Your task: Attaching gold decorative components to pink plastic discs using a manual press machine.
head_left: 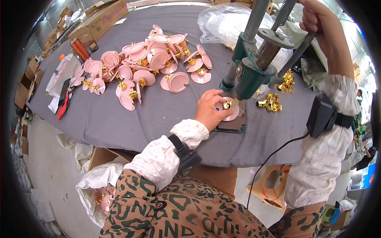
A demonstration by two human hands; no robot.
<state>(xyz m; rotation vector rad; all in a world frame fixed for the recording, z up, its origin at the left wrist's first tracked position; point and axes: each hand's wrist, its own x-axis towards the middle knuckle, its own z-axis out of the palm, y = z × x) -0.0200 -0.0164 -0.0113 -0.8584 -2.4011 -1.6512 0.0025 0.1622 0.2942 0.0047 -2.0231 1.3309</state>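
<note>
A grey cloth-covered counter (119, 119) carried a green metal hand press (251, 75) and, farther back, a heap of pink round plastic discs with gold fittings (151, 65). On the press base lay one pink round plastic disc (232, 113) with a small gold metal clip (227, 105) at its middle. The left hand (209, 109) rested on that disc, fingers curled loosely around its edge and touching the clip. The right hand (317, 23) was closed around the dark press lever (295, 55); its fingertips were cut off by the frame's top. Loose gold metal clips (270, 104) lay just right of the press.
</note>
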